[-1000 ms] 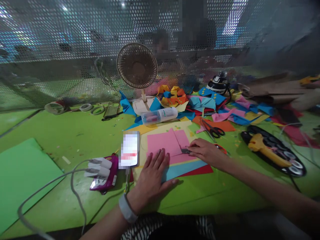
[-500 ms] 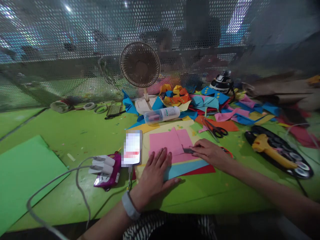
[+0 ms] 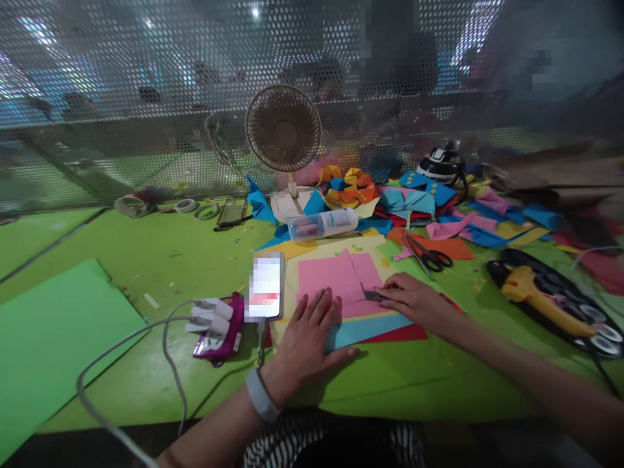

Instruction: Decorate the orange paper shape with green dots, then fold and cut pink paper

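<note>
My left hand (image 3: 311, 331) lies flat with spread fingers across the lower left of a pink sheet of paper (image 3: 322, 276). In my right hand (image 3: 414, 300) is a dark grey flat blade (image 3: 373, 296), like that of a craft knife; its handle is hidden by the fingers. The blade's tip touches the pink paper near a raised, folded strip (image 3: 358, 268) at the right. Beneath lie a cream sheet (image 3: 291, 286), a light blue sheet (image 3: 363, 332) and a red sheet (image 3: 400, 333). Just behind my right hand something orange-red (image 3: 451, 301) is partly covered.
A lit phone (image 3: 266, 286) and a purple power bank-like block with white plugs (image 3: 221, 338) stand left of the papers. Black scissors (image 3: 433, 260), a bottle (image 3: 324, 224), paper scraps (image 3: 348, 188) and a fan (image 3: 283, 130) are behind. A yellow glue gun (image 3: 550, 299) lies right.
The view has turned slightly left, so everything sits a little further right. Both hands keep nearly the same place on the paper, with the blade still in my right hand.
</note>
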Demonstrator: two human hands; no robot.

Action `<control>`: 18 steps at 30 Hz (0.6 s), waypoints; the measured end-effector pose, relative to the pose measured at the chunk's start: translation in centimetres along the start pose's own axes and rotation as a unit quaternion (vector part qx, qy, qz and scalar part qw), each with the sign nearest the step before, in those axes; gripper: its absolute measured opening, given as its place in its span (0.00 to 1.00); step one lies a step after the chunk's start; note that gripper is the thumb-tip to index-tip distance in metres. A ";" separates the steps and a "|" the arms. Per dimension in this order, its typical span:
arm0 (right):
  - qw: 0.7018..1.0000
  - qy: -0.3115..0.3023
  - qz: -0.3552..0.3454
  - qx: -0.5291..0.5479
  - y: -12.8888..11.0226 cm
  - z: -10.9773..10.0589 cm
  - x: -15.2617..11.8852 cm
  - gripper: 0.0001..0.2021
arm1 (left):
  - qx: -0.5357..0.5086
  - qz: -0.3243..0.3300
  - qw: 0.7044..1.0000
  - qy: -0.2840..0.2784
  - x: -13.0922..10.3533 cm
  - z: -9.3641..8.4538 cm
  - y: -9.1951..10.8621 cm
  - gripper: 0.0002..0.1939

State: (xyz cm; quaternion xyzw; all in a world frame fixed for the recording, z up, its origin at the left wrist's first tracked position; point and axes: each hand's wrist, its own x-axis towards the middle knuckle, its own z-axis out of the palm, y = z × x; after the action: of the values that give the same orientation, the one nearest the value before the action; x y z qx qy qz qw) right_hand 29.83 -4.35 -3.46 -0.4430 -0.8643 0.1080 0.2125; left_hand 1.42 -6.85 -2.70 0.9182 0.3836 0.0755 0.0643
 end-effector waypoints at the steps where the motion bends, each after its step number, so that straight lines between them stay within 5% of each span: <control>1: 1.000 -0.002 0.001 -0.001 -0.1 0.0 0.2 0.13 | 0.000 -0.001 1.000 -0.003 0.1 0.0 0.0 0.42; 18: 0.994 0.003 -0.093 -0.055 0.5 0.3 1.6 0.12 | -0.026 0.022 0.999 -0.031 1.2 0.5 -0.2 0.44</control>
State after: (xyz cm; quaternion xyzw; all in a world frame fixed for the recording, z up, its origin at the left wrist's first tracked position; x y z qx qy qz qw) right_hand 29.23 -2.74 -3.51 -0.3721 -0.9056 0.0390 0.1997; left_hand 2.17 -5.86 -3.11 0.9265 0.3586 0.0579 0.0982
